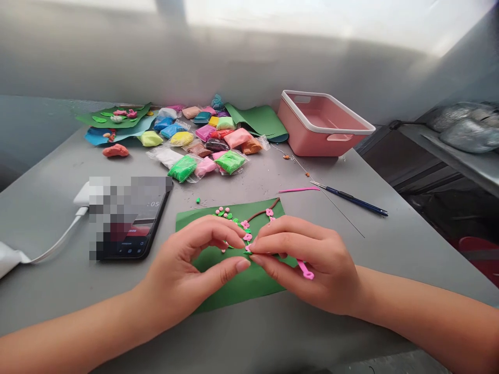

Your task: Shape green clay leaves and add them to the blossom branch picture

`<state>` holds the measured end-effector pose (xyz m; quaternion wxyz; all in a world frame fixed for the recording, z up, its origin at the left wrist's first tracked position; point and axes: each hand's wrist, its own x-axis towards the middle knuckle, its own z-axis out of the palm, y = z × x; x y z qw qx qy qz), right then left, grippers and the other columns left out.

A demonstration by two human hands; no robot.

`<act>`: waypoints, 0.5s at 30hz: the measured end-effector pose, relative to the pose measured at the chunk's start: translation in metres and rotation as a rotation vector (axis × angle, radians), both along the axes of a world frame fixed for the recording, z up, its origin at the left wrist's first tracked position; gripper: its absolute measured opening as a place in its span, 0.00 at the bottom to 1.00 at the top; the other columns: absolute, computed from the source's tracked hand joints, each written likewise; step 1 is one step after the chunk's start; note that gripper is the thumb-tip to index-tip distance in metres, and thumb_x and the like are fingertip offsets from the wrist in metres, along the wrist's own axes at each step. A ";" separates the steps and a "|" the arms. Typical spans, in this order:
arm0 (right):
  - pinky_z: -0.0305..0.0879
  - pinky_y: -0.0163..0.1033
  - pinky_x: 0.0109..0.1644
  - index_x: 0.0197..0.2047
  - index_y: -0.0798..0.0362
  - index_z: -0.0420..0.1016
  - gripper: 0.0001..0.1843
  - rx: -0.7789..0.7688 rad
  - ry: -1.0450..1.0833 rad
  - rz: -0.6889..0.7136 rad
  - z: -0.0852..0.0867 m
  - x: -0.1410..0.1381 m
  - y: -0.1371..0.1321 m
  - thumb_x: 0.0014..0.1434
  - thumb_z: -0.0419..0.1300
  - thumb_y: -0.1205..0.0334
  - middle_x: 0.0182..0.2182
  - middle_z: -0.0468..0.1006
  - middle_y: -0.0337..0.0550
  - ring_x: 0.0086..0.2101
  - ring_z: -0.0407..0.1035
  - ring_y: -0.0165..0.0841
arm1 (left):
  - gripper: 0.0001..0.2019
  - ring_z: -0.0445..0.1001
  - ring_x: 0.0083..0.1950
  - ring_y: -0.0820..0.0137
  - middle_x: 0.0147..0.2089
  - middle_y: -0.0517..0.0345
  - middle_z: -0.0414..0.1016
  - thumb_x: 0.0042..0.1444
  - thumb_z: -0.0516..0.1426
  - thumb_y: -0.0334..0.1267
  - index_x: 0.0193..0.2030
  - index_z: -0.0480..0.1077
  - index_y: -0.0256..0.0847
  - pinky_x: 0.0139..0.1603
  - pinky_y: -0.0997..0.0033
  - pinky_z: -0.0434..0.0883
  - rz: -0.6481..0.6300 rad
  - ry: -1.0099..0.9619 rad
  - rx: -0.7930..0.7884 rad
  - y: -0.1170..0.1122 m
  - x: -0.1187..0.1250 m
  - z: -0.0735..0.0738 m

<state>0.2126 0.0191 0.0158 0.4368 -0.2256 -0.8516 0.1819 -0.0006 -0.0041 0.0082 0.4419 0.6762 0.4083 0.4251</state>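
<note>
A green paper sheet (237,283) lies on the grey table (273,332) in front of me, with a brown clay branch (260,212) and small pink clay flowers (245,225) and green bits stuck on it. My left hand (187,270) hovers over the sheet, thumb and forefinger pinched toward a tiny piece at the flowers. My right hand (307,259) meets it fingertip to fingertip and grips a pink modelling tool (305,269), whose looped end sticks out below the fingers. What sits between the fingertips is too small to name.
A phone (134,221) on a white cable lies left of the sheet. Several bags of coloured clay (202,148) are piled behind, with more paper craft (113,117) far left. A pink tub (322,124) stands back right. A blue-handled tool (351,198) and pink stick (298,189) lie right.
</note>
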 end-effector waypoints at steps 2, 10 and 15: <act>0.78 0.33 0.39 0.38 0.55 0.77 0.07 0.002 -0.001 0.012 -0.003 -0.001 0.001 0.60 0.62 0.75 0.31 0.80 0.45 0.33 0.76 0.30 | 0.05 0.78 0.42 0.71 0.39 0.61 0.80 0.57 0.64 0.33 0.39 0.76 0.45 0.46 0.73 0.76 0.013 0.034 0.046 0.000 0.001 0.000; 0.75 0.35 0.37 0.39 0.54 0.77 0.05 -0.087 0.006 0.073 -0.005 0.005 0.007 0.63 0.61 0.72 0.31 0.80 0.44 0.32 0.74 0.30 | 0.02 0.77 0.39 0.70 0.36 0.60 0.80 0.59 0.60 0.33 0.38 0.75 0.44 0.42 0.69 0.74 0.078 0.275 0.126 -0.001 0.003 0.003; 0.75 0.40 0.46 0.40 0.51 0.79 0.25 -0.408 0.191 0.037 -0.006 0.016 0.021 0.74 0.43 0.51 0.38 0.79 0.47 0.42 0.75 0.34 | 0.04 0.77 0.41 0.65 0.35 0.58 0.81 0.58 0.60 0.36 0.40 0.75 0.45 0.41 0.66 0.74 0.095 0.378 0.099 0.006 0.004 -0.003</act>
